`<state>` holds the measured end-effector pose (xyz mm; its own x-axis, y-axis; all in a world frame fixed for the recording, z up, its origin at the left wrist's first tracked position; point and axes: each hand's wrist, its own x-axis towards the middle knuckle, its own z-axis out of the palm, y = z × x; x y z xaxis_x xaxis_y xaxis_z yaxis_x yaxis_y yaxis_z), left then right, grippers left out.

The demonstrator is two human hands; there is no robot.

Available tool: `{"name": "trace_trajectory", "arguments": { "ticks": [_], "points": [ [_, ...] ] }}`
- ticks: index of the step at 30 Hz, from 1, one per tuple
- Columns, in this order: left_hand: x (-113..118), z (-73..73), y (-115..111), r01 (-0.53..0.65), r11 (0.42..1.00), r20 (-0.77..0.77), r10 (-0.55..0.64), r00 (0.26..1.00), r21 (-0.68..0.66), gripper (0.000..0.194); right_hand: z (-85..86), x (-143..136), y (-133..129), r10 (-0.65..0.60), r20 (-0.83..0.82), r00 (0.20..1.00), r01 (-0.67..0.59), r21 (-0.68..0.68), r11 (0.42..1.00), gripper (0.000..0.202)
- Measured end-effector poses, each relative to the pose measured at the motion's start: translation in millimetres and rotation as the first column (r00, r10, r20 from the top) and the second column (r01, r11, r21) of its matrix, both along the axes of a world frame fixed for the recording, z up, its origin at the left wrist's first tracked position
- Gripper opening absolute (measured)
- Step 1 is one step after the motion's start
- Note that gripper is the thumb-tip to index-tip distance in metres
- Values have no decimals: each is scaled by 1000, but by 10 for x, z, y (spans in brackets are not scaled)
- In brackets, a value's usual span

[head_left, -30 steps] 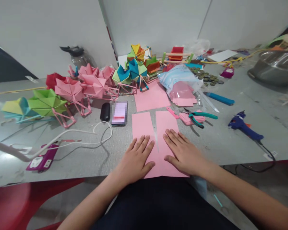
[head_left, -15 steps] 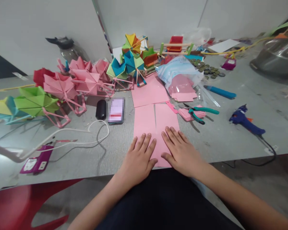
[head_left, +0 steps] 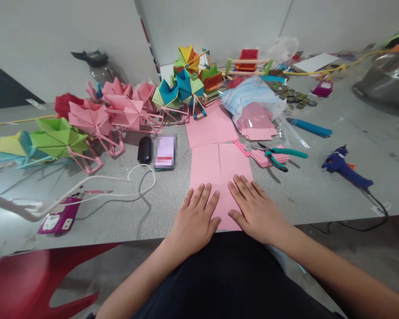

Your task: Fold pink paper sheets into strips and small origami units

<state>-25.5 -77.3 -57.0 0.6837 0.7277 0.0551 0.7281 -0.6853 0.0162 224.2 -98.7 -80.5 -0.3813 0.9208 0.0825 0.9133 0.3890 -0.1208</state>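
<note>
My left hand [head_left: 195, 217] lies flat with fingers spread on pink paper [head_left: 204, 166] at the table's front edge. Beside it, my right hand [head_left: 255, 212] rests palm down on the same paper, fingers stretched out. A thin lengthwise slit runs down the paper from its far edge between my hands; whether it divides the paper fully, I cannot tell. Another pink sheet [head_left: 211, 128] lies just beyond. Right of the far edge sit a pink cutter [head_left: 242, 148], a stack of small pink papers [head_left: 261, 158] and teal-handled pliers [head_left: 277, 157] on top of it.
Folded paper wheels [head_left: 89, 117] on stick frames fill the back left. A phone [head_left: 165, 151] and a black case [head_left: 144, 149] lie left of the paper. A plastic bag [head_left: 252, 102] with pink papers stands behind; a blue glue gun [head_left: 347, 168] lies right. A white cable [head_left: 96, 177] crosses the left.
The slit in the pink paper looks narrower than before. Both hands stay flat on the paper. The whole view has shifted slightly, so things appear a little further right.
</note>
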Motion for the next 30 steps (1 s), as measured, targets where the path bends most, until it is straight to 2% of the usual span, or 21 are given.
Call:
{"name": "trace_trajectory", "arguments": {
  "ticks": [15,20,21,25,27,30],
  "points": [
    [-28,-29,-28,-51,998,27,50,998,23,66,-17,44,-14,-56,-8,998,56,15,998,85],
    [-102,-6,-46,-66,998,39,65,997,21,67,42,102,-82,32,-55,998,-30,38,999,71],
    [-133,-1,-53,-58,998,41,57,998,18,71,42,111,-113,63,-65,996,-60,43,997,73],
    [-314,18,-98,37,999,52,-37,998,2,92,3,128,-188,116,-75,990,-115,12,993,101],
    [-421,36,-126,58,998,63,-58,996,3,85,2,127,-164,119,-70,990,-121,-33,992,107],
    [-563,74,-159,78,997,129,-77,989,1,61,52,114,-86,144,-68,987,-151,-112,982,111]
  ]
}}
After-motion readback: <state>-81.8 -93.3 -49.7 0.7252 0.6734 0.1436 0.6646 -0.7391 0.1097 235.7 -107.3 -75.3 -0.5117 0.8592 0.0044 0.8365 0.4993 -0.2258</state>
